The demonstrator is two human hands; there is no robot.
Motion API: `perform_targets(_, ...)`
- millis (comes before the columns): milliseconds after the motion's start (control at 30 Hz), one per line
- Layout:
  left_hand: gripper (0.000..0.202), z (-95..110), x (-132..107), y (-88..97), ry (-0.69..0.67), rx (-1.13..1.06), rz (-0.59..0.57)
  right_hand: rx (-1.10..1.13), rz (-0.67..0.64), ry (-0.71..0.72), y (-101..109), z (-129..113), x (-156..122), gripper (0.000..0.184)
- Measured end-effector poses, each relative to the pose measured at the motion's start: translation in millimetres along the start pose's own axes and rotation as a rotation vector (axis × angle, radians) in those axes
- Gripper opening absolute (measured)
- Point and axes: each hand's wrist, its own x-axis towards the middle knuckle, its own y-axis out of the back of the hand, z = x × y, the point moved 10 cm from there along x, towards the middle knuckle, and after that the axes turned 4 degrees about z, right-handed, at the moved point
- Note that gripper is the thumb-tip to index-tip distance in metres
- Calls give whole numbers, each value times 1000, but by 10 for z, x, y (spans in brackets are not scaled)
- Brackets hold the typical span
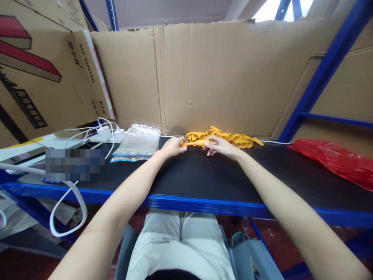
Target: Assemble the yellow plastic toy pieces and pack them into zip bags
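A pile of several small yellow plastic parts (233,137) lies at the back of the black table top (204,175), against the cardboard wall. My left hand (172,147) is closed on one end of a yellow plastic piece (196,143). My right hand (223,147) pinches the other end of the same piece, just in front of the pile. Both forearms reach forward over the table's blue front edge (186,203).
Clear plastic bags (139,142) lie left of my hands. White chargers and cables (105,134) sit further left, one cable looping off the edge. A red plastic bag (338,159) lies at the right. Cardboard sheets (218,74) wall the back; blue rack posts (323,74) stand right.
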Motion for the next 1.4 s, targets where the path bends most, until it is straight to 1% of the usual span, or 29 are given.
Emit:
perform_targets(133,25,59,-11,20,-13,6,-2,-18,-1,8,9,-20,-20,33)
perform_targets(267,25,131,-6,39,-48,15,18,-40,47,-69,47,77,-1,52)
perform_targets(367,27,122,1,34,-40,14,23,-43,55,-111,54,130,8,58)
perform_targets(433,29,97,2,33,-24,7,25,-29,17,-81,30,92,3,54)
perform_targets(533,30,77,-6,46,-10,-3,32,-20,-49,-5,3,-5,-27,43)
perform_targets(600,30,82,-12,57,-11,-4,33,-25,-69,30,2,-44,-43,46)
perform_targets(667,30,96,-17,63,-14,-3,29,-27,-82,49,-6,-55,-46,45)
perform_targets(733,29,112,-18,67,-19,-2,27,-26,-88,41,-23,-37,-38,40)
perform_targets(767,29,121,-18,69,-22,-1,28,-30,-75,22,-20,-16,-31,41)
perform_targets(867,27,145,-14,79,-31,-2,37,-62,-6,-62,23,63,-17,48)
perform_targets(933,28,146,-11,84,-23,-7,42,-82,16,-83,44,82,-13,51)
perform_targets(1000,30,134,-10,88,-7,-15,45,-98,3,-53,51,68,-3,47)
perform_targets(1067,30,123,-11,87,2,-20,47,-112,-12,11,67,38,11,43)
perform_targets(1133,29,118,-13,81,-1,-15,46,-128,-14,66,91,18,22,49)
perform_targets(1167,27,116,-14,75,-3,-10,44,-140,-15,80,98,19,25,49)
perform_targets(1233,25,113,-18,63,-9,1,39,-158,-21,74,91,35,25,43)
perform_targets(1300,23,115,-22,52,-12,13,32,-156,-33,43,55,56,20,42)
perform_targets(1400,22,139,-23,56,-15,34,32,-121,-15,-39,23,112,17,53)
